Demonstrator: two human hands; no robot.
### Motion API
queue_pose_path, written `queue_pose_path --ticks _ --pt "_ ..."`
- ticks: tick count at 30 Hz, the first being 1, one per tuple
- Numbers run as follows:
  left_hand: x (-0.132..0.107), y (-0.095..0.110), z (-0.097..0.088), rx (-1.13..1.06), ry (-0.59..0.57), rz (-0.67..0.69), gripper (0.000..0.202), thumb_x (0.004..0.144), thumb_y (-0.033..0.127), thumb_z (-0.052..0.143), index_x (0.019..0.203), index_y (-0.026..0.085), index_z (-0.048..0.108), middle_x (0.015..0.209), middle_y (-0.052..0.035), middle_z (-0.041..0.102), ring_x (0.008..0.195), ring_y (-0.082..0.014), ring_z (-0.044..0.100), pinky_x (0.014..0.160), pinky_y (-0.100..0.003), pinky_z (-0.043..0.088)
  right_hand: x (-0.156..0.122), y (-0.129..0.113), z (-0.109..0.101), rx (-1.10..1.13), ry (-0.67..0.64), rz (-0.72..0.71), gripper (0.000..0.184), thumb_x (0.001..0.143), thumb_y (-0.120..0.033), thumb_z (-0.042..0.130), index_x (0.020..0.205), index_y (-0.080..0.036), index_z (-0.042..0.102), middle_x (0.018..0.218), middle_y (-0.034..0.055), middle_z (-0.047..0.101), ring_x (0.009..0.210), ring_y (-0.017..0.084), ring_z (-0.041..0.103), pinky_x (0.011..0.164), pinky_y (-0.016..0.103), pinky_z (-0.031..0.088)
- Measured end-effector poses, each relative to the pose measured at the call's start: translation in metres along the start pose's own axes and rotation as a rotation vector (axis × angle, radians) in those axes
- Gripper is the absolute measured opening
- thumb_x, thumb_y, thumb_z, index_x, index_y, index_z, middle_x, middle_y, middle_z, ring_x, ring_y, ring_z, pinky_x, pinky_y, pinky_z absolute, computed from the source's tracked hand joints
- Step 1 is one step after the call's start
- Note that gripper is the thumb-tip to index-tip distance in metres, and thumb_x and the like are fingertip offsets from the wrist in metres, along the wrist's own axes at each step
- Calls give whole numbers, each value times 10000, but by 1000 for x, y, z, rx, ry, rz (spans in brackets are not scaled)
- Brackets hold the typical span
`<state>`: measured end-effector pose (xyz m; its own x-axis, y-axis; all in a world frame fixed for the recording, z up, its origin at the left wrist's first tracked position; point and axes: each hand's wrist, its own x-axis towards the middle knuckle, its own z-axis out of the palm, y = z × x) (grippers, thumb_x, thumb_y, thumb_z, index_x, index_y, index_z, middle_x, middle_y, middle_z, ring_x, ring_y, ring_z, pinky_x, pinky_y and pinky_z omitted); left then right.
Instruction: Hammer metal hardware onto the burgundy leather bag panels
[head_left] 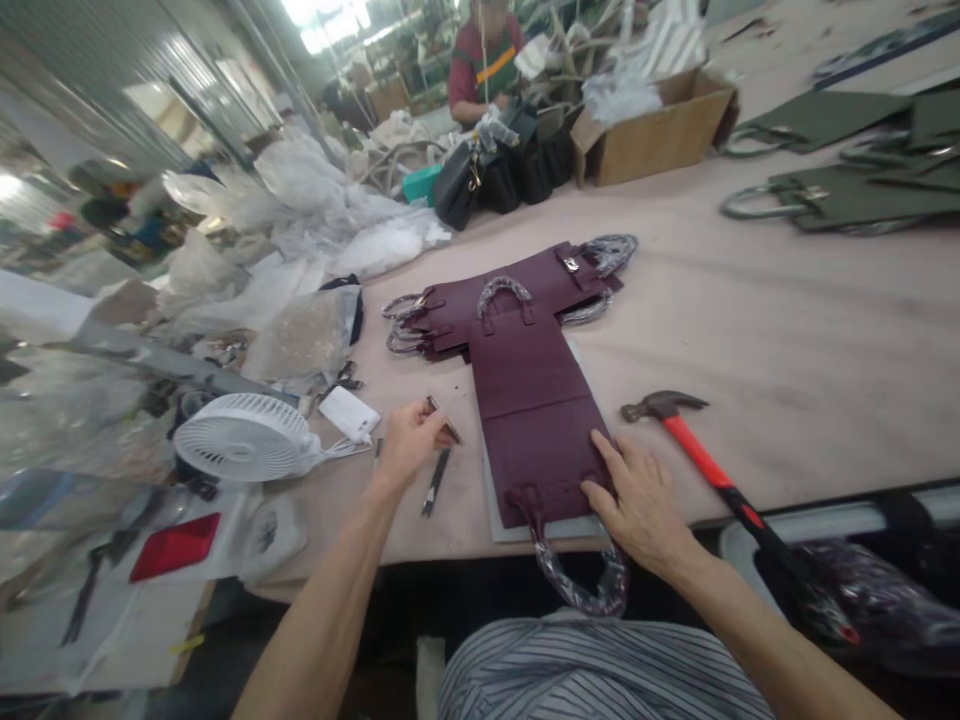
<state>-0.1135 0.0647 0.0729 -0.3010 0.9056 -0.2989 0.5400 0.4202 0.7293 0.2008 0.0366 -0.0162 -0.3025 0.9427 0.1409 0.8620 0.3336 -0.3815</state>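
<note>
A flat burgundy leather bag panel (529, 400) lies in front of me, with a plastic-wrapped handle at each end. My right hand (637, 500) rests on its near right edge, fingers spread, thumb and forefinger on the leather. Left of the panel, my left hand (412, 440) is closed around a small dark, flat piece with a metallic edge (444, 420); its exact kind is unclear. A dark narrow tool (435, 482) lies on the table just below that hand. Under the panel, a pale board (499, 525) shows at the edges.
More burgundy bag panels (457, 295) lie stacked beyond. A claw hammer (697, 450) is at right, its handle past the table edge. A white fan (244, 437) and power bank (349, 413) stand left. Farther back are black bags (499, 175), a cardboard box (656, 130), green panels (862, 195) and a person (487, 65).
</note>
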Motion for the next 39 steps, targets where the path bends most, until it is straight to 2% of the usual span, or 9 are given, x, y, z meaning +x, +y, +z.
queue_pose_path --ticks 4,10,14,18,23,29,32,36,39 --pt "-49 19 65 -700 -34 120 277 754 356 745 884 160 598 830 -36 712 810 -194 743 712 -279 602 -1 -3 -2 11 6 11 614 986 -443 389 1525 -151 415 1437 223 478 1296 380 477 1069 618 409" --pt "-73 8 130 -607 -15 267 95 865 255 626 893 168 648 834 -41 738 804 -155 715 795 -291 589 0 5 -6 166 -23 17 637 961 -503 455 1501 -166 447 1468 201 484 1330 370 480 1099 610 411" --pt "-72 -1 130 -574 -28 327 68 897 205 577 892 169 635 839 -37 738 802 -152 723 785 -286 595 1 29 -33 245 147 49 561 971 -487 469 1384 -116 543 1392 203 561 1300 325 525 1125 523 433" --pt "-71 -2 130 -553 -15 360 67 905 191 565 896 174 629 844 -35 738 808 -155 726 784 -291 598 -7 64 -62 -6 255 178 542 969 -454 417 1271 -50 616 1268 239 620 1201 376 564 1070 537 451" --pt "-71 0 131 -439 21 433 79 906 167 554 890 186 629 836 -23 746 801 -145 718 776 -267 576 -30 99 -65 -132 123 319 548 958 -468 401 1177 -28 643 1057 234 659 981 339 621 935 466 491" --pt "-73 1 129 -280 29 565 104 924 160 539 897 197 632 848 -23 737 801 -145 705 772 -252 548 -33 101 -60 -33 -89 430 463 853 -493 458 1091 -133 624 982 172 675 954 357 634 832 469 480" --pt "-75 0 131 -180 37 668 126 929 154 524 908 194 641 876 -43 741 811 -155 703 762 -255 543 -24 89 -71 261 -197 546 337 764 -480 525 916 -188 597 815 127 654 800 312 632 693 417 474" --pt "-78 -1 137 -132 87 715 141 926 156 510 916 191 647 855 -50 739 768 -160 698 723 -256 547 -15 62 -93 1085 -428 799 314 740 -503 639 778 -210 534 683 29 557 540 155 495 529 315 436" --pt "-78 1 140 -120 119 704 137 923 162 515 907 191 648 820 -44 728 732 -158 687 697 -253 543 -11 39 -109 1302 -385 914 333 708 -442 707 759 -205 478 612 -53 441 442 74 369 529 291 476"
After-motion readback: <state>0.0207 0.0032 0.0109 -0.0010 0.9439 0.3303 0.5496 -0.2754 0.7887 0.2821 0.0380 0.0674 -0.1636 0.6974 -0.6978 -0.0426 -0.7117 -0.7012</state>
